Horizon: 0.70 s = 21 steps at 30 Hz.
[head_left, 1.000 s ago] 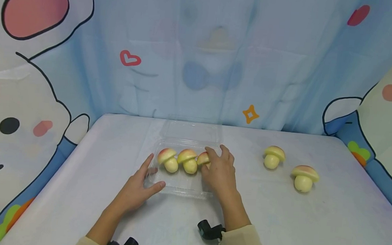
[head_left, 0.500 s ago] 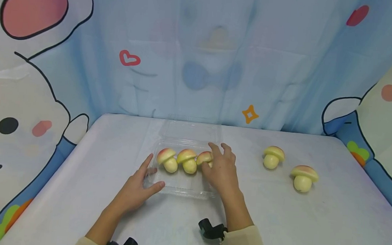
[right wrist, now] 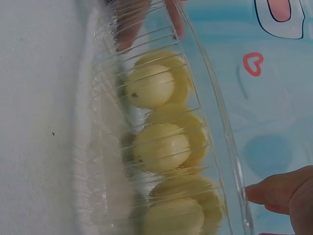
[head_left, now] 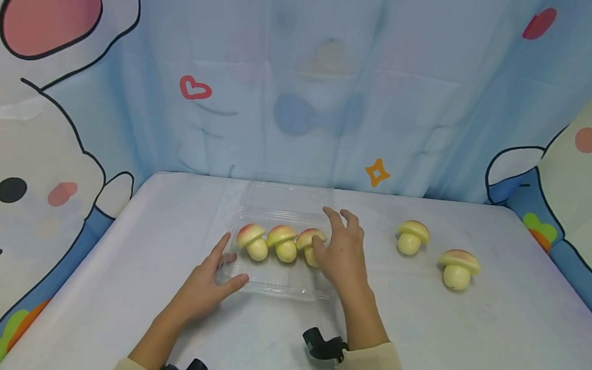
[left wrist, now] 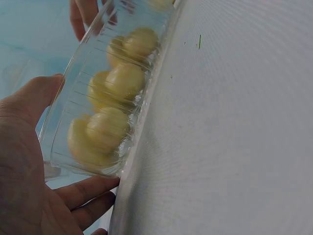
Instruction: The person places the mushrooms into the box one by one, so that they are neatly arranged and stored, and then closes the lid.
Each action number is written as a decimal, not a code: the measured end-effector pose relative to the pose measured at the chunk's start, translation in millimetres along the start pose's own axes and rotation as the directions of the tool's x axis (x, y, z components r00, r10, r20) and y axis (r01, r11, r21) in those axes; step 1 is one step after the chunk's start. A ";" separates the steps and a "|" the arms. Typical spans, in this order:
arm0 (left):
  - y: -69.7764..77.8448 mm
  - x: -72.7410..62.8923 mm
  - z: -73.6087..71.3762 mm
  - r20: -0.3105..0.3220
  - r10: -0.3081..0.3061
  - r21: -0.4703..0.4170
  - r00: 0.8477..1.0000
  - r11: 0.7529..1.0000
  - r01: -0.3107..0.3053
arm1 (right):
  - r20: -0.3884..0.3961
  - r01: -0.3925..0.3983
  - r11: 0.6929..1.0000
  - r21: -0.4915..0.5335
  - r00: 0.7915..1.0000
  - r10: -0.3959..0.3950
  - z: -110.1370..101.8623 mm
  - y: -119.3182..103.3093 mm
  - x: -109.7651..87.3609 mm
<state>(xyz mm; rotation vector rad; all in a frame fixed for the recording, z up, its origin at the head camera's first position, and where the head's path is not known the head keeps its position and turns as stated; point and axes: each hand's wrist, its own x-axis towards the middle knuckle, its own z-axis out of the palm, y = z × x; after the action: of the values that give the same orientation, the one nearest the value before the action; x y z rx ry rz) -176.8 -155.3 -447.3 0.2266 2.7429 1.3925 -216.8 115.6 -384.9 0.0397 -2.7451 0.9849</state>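
A clear plastic box holds three yellow mushroom shapes with reddish caps: the left one, the middle one and the right one. My left hand is spread at the box's left front corner. In the left wrist view its thumb touches the rim, and its straight fingers lie along the side. My right hand is at the box's right side, fingers extended, thumb close beside the right mushroom and nothing gripped. The right wrist view shows that hand's fingertip near the rim.
Two more mushrooms lie on the white tablecloth to the right, one farther back and one nearer. The box's clear lid is folded back behind it. A blue printed curtain hangs behind the table.
My right hand has let go of the right mushroom and drawn back a little to the right, uncovering more of it. The left hand stays in place.
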 end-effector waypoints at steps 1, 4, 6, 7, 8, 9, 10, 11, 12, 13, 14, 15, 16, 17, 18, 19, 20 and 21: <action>-0.1 0.0 0.2 -0.001 0.000 0.000 1.000 1.000 0.000 | -0.009 0.003 1.000 0.000 1.000 -0.003 -0.9 -0.3 0.0; -0.4 -0.2 0.9 -0.004 -0.004 -0.002 1.000 1.000 0.004 | -0.049 0.016 1.000 0.015 0.999 -0.015 -2.5 -0.6 0.3; -0.6 -0.3 1.3 -0.004 -0.007 -0.003 1.000 1.000 0.007 | -0.087 0.028 0.999 0.030 0.996 -0.025 -3.6 -1.2 0.2; -0.6 -0.4 1.4 -0.004 -0.009 -0.004 1.000 1.000 0.009 | -0.110 0.035 0.998 0.042 0.993 -0.030 -4.1 -1.3 0.2; -0.9 -0.4 1.5 -0.005 -0.010 -0.007 1.000 1.000 0.010 | -0.134 0.041 0.998 0.056 0.990 -0.033 -4.6 -1.1 0.3; -1.2 -0.3 1.7 -0.005 -0.012 -0.007 1.000 1.000 0.012 | -0.157 0.048 0.996 0.069 0.987 -0.037 -5.4 -1.0 0.3; -1.3 -0.3 1.8 -0.004 -0.012 -0.009 1.000 1.000 0.012 | -0.181 0.055 0.995 0.081 0.983 -0.039 -6.1 -0.8 0.4; -1.1 -0.4 1.8 -0.004 -0.012 -0.009 1.000 1.000 0.012 | -0.204 0.061 0.994 0.088 0.978 -0.042 -6.9 -0.6 0.5; -1.2 -0.3 1.9 -0.005 -0.012 -0.009 1.000 1.000 0.012 | -0.225 0.066 0.993 0.095 0.973 -0.043 -7.3 -0.2 0.9; -1.1 -0.3 2.0 -0.005 -0.011 -0.010 1.000 1.000 0.011 | -0.249 0.074 0.992 0.105 0.968 -0.046 -8.0 0.2 1.1; -1.1 -0.2 2.0 -0.005 -0.012 -0.010 1.000 1.000 0.012 | -0.270 0.081 0.990 0.112 0.962 -0.049 -8.5 0.4 1.3; -0.8 -0.2 1.9 -0.005 -0.012 -0.010 1.000 1.000 0.012 | -0.293 0.090 0.989 0.118 0.955 -0.052 -9.0 0.5 1.6; -0.5 -0.3 1.9 -0.006 -0.012 -0.010 1.000 1.000 0.012 | -0.315 0.100 0.987 0.123 0.947 -0.056 -9.4 0.7 1.8; -0.3 -0.3 1.8 -0.006 -0.012 -0.009 1.000 1.000 0.012 | -0.334 0.108 0.986 0.128 0.941 -0.060 -9.7 1.0 2.1; -0.2 -0.3 1.7 -0.006 -0.013 -0.009 1.000 1.000 0.013 | -0.351 0.118 0.984 0.133 0.934 -0.065 -9.9 1.3 2.3; 0.0 -0.4 1.7 -0.006 -0.014 -0.010 1.000 1.000 0.014 | -0.366 0.126 0.982 0.137 0.928 -0.068 -10.1 1.9 2.6; 0.2 -0.5 1.6 -0.005 -0.014 -0.011 1.000 1.000 0.014 | -0.376 0.133 0.981 0.140 0.924 -0.072 -10.3 2.5 2.9; 0.2 -0.6 1.6 -0.005 -0.015 -0.012 1.000 1.000 0.015 | -0.385 0.138 0.980 0.145 0.920 -0.073 -10.5 3.3 3.2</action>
<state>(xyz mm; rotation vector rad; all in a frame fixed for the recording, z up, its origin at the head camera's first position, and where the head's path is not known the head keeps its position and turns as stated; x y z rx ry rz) -175.9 -154.0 -448.0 0.2020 2.7345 1.4071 -218.1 124.9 -378.4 0.0225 -2.2805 1.0675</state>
